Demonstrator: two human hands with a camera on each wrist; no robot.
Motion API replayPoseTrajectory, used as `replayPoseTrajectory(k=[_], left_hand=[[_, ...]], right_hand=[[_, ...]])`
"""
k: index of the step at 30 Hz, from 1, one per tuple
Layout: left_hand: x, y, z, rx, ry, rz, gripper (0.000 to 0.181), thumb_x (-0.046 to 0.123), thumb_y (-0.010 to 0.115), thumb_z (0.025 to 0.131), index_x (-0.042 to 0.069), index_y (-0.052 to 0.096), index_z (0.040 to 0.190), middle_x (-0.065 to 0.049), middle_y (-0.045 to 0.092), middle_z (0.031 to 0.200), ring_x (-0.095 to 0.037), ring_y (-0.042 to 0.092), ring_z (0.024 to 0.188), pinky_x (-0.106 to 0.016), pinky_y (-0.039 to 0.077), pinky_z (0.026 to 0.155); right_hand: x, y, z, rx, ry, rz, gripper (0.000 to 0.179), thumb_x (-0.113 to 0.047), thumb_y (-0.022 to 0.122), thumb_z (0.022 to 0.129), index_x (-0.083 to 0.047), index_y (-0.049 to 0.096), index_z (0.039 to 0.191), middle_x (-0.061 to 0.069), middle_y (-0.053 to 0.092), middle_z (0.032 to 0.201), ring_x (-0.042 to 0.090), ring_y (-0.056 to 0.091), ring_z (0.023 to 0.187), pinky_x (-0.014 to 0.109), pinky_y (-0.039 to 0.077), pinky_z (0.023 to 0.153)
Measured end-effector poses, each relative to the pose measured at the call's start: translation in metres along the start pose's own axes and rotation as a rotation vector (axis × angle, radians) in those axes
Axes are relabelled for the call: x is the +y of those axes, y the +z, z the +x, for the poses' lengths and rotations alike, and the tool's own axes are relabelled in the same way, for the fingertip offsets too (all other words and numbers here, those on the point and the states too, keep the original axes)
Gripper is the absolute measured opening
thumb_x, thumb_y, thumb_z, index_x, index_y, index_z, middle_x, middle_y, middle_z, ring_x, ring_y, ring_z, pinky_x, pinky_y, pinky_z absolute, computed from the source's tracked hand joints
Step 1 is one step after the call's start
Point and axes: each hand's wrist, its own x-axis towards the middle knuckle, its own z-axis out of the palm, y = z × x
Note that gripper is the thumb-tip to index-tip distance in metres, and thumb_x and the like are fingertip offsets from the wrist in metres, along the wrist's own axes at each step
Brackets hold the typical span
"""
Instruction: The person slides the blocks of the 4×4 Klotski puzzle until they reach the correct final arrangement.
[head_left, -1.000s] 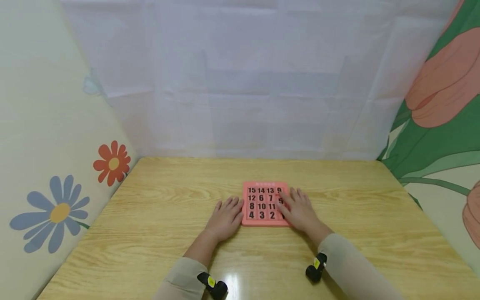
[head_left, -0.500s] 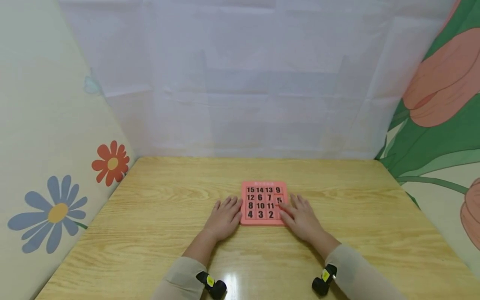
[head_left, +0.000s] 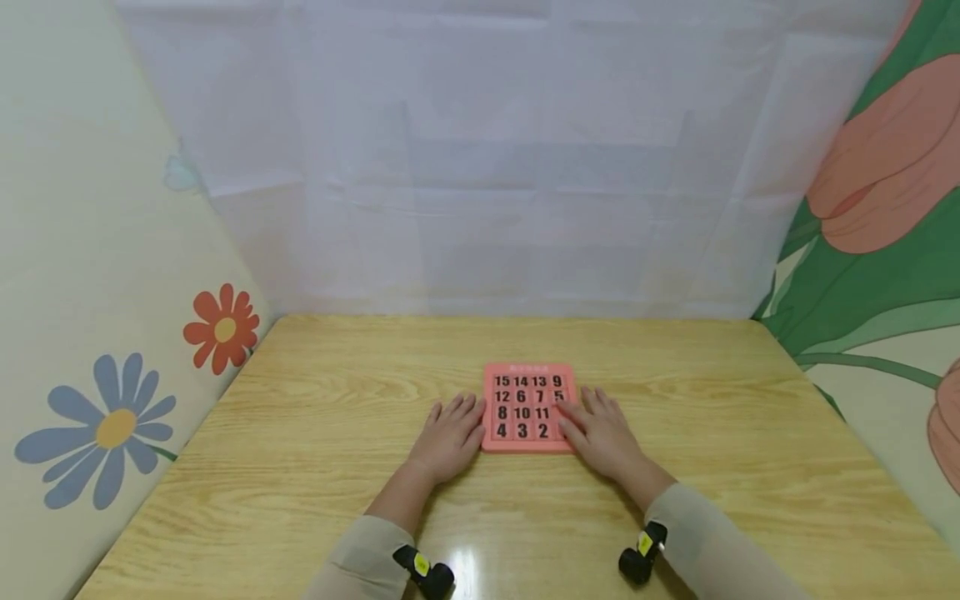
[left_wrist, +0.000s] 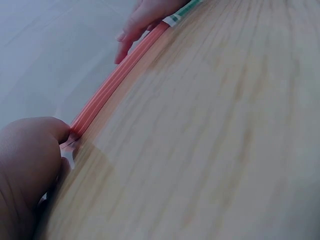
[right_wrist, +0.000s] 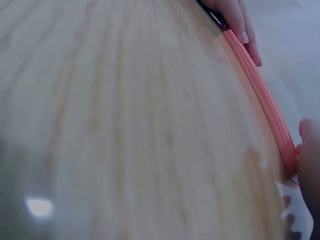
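Note:
A pink number sliding puzzle [head_left: 531,406] lies flat on the table, its dark numerals facing up. Beside its left edge rests my left hand [head_left: 446,442], palm down with relaxed fingers, the thumb side touching the frame. My right hand [head_left: 606,436] reaches over the right edge from the other side, its extended fingertips on the right-hand column just below the 5 tile [head_left: 558,396]. Those fingers cover the lower part of that column. From the side, both wrist views show the puzzle's thin pink edge [left_wrist: 117,75] between the two hands.
The wood-grain table [head_left: 337,367] extends around the puzzle. A white sheet [head_left: 480,167] hangs behind it, and flower-patterned panels [head_left: 112,250] stand at either side. Black wrist cameras [head_left: 425,573] sit on both sleeves.
The 5 tile has slid up, closing the gap under the 9 and lining up with its row. My right hand has shifted slightly toward me and right; the left stays put.

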Motion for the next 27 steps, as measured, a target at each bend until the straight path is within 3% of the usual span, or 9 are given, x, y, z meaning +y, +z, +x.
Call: replayPoseTrajectory(k=[16,27], left_hand=[[0.002,0.003,0.002,-0.003,0.001,0.008,0.052,0.032,0.037,0.105,0.009,0.037,0.152,-0.014,0.031,0.160,-0.034,0.023,0.150,-0.056,0.010,0.124],[0.000,0.002,0.003,-0.012,-0.003,0.008,0.052,0.033,0.037,0.105,0.011,0.036,0.152,-0.013,0.031,0.160,-0.034,0.022,0.150,-0.056,0.010,0.124]], right_hand=[[0.009,0.000,-0.017,-0.007,-0.014,0.031,0.051,-0.044,0.043,0.103,-0.019,0.047,0.147,0.019,0.019,0.162,0.042,0.011,0.151,0.055,0.007,0.124],[0.007,0.001,-0.034,0.042,-0.086,0.047,0.040,-0.039,0.051,0.100,-0.022,0.062,0.134,0.015,0.029,0.160,0.040,0.017,0.150,0.057,0.010,0.123]])
